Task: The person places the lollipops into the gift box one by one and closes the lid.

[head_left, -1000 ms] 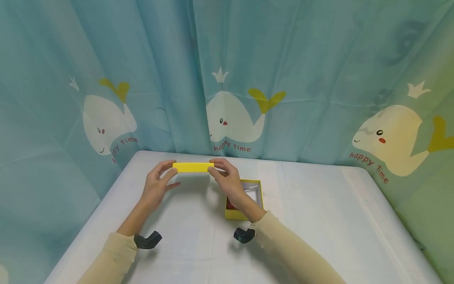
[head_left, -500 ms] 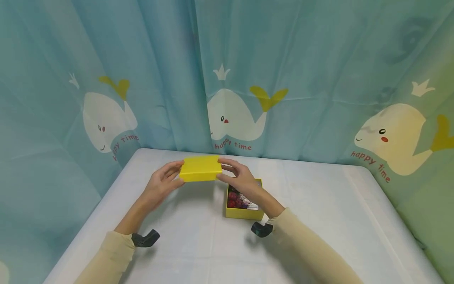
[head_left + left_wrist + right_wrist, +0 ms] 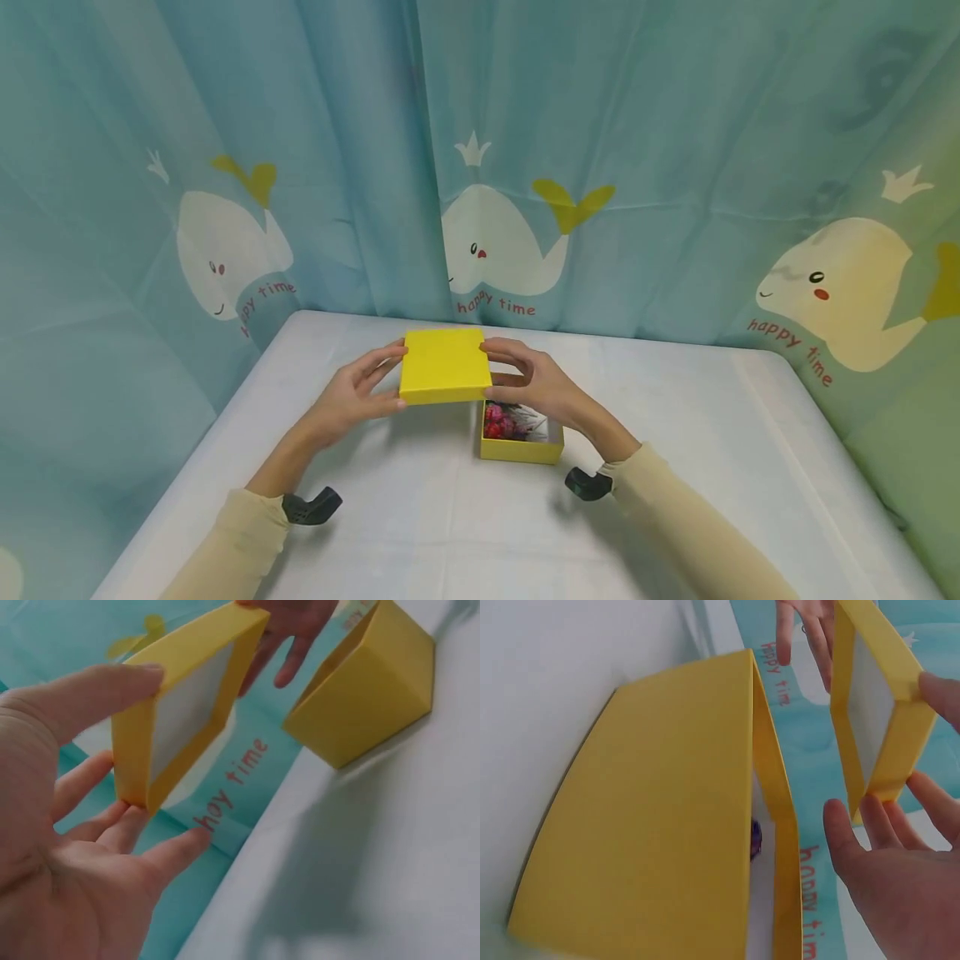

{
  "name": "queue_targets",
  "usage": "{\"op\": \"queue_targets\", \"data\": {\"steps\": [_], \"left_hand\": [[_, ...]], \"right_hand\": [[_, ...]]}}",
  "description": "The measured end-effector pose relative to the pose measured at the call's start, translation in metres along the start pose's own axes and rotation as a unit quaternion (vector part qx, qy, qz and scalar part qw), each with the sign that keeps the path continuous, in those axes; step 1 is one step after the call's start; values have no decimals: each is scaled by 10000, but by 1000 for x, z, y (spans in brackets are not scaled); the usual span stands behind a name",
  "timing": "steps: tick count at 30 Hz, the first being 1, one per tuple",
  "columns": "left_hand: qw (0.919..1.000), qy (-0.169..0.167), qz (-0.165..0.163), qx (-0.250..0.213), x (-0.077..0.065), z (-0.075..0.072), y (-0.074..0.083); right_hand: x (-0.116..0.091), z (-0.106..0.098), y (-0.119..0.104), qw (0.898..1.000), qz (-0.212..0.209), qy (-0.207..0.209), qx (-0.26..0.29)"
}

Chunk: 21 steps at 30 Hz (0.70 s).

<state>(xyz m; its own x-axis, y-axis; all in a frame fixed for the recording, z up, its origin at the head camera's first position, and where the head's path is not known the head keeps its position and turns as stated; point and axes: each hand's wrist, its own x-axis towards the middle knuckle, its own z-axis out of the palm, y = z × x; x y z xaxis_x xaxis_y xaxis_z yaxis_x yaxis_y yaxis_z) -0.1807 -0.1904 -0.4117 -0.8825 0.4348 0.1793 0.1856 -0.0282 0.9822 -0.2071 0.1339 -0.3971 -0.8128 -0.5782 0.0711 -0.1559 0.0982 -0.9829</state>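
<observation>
Between my two hands is a yellow box lid (image 3: 444,360), held above the table with its closed top facing up toward the head view. My left hand (image 3: 348,400) pinches its left side, thumb on the near corner and fingers farther back. The right hand (image 3: 543,387) grips the opposite side the same way. Both wrist views show the lid's white inside. Just below and right of it stands the yellow box base (image 3: 522,451), open at the top. Inside lie red and pink printed or wrapped items (image 3: 510,422); the lid and right hand hide the back part.
The box stands on a white-covered table (image 3: 450,517). Teal curtains (image 3: 360,167) printed with whales rise behind the table and along both sides. A dark wrist camera mount (image 3: 311,507) sticks out from the left sleeve, another mount (image 3: 588,484) from the right.
Both hands have carried the lid rightward and a little nearer, toward the box base. It has tilted from showing only its edge to showing its flat top. The base has stayed put.
</observation>
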Motion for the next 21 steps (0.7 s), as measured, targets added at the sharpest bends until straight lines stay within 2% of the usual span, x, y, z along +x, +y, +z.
{"op": "queue_targets", "data": {"steps": [8, 15, 21], "left_hand": [[9998, -207, 12, -54, 4, 12, -5], [9993, -313, 153, 141, 9, 28, -9], [9987, -359, 201, 301, 15, 45, -14]], "right_hand": [[-14, -10, 3, 9991, -108, 5, -399], [-30, -20, 4, 9986, -245, 61, -467], [-46, -26, 5, 9958, -325, 246, -821]]}}
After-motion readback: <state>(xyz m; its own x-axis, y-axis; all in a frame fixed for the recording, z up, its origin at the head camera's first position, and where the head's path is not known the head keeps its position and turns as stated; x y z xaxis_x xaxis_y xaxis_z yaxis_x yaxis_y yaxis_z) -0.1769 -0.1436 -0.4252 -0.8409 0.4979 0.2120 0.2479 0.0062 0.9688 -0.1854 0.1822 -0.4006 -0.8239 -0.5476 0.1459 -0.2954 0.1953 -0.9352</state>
